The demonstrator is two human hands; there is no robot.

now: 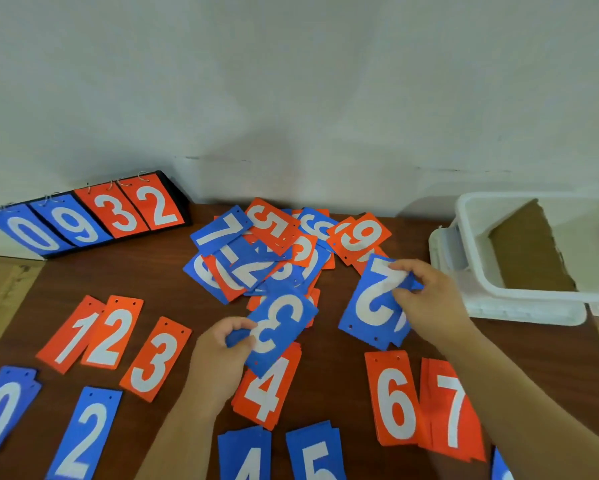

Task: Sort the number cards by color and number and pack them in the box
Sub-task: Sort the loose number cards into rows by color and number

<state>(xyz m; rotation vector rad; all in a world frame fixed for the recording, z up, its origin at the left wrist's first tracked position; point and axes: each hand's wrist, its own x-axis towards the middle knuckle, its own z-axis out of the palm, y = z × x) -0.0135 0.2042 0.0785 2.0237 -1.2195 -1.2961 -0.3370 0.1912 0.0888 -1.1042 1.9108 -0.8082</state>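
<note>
My left hand [222,355] pinches a blue 3 card [280,323] by its near end, above the red 4 pile [268,393]. My right hand [426,299] pinches a blue 2 card [372,299] at its far right corner. A mixed heap of red and blue cards [267,254] lies behind both hands. Sorted cards lie in rows near me: red 1 [71,336], red 2 [112,336], red 3 [156,358], red 6 [395,400], red 7 [452,410], blue 0 [0,414], blue 2 [85,434], blue 4 [246,455], blue 5 [317,455].
A white plastic box [478,268] with a brown cardboard piece [530,251] inside stands at the right on its lid. A scoreboard flip stand [83,216] showing 0 9 3 2 leans against the wall at back left. The brown table [332,375] ends at the left.
</note>
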